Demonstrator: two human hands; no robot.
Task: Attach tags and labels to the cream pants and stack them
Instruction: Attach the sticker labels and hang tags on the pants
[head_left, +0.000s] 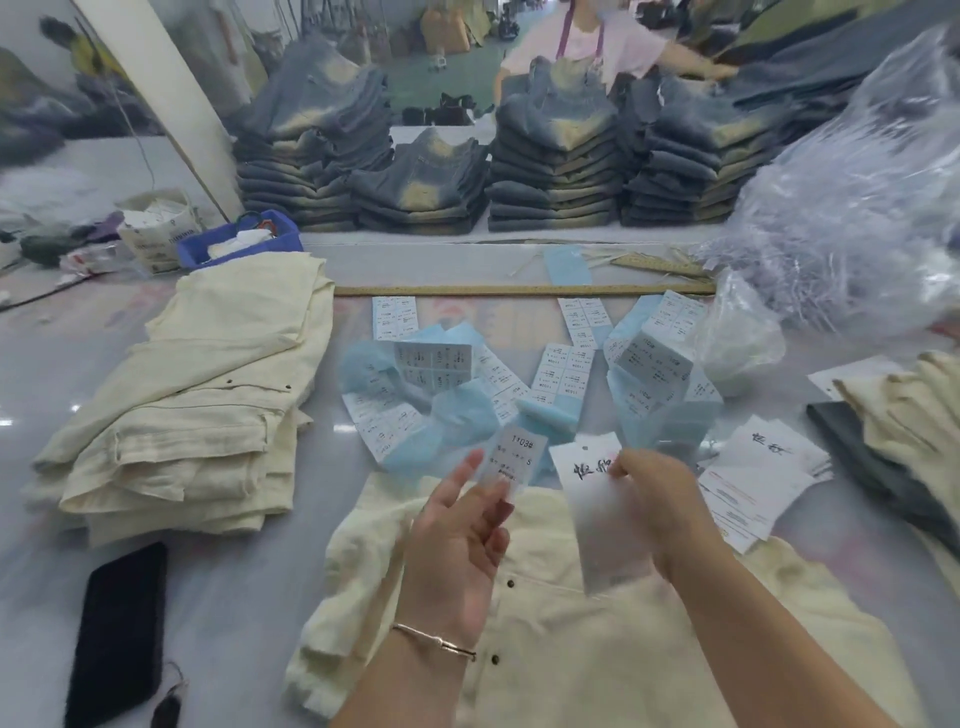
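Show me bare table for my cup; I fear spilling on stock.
Bare grey table lies between the stacked cream pants, the black phone and the cream pants under the hands. Blue-backed label sheets crowd the centre.

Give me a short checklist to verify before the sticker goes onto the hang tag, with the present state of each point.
1. Size sticker held by the left hand: ok, pinched at its lower edge.
2. Hang tag held by the right hand: ok, fingers grip its upper part.
3. Sticker print readable: ok, "1*03#" and "S" show.
4. Tag face free for the sticker: cannot tell, the lower part is blurred.
5. Cream pants lying under the hands: ok.
6. Stack of cream pants ready at the left: ok.
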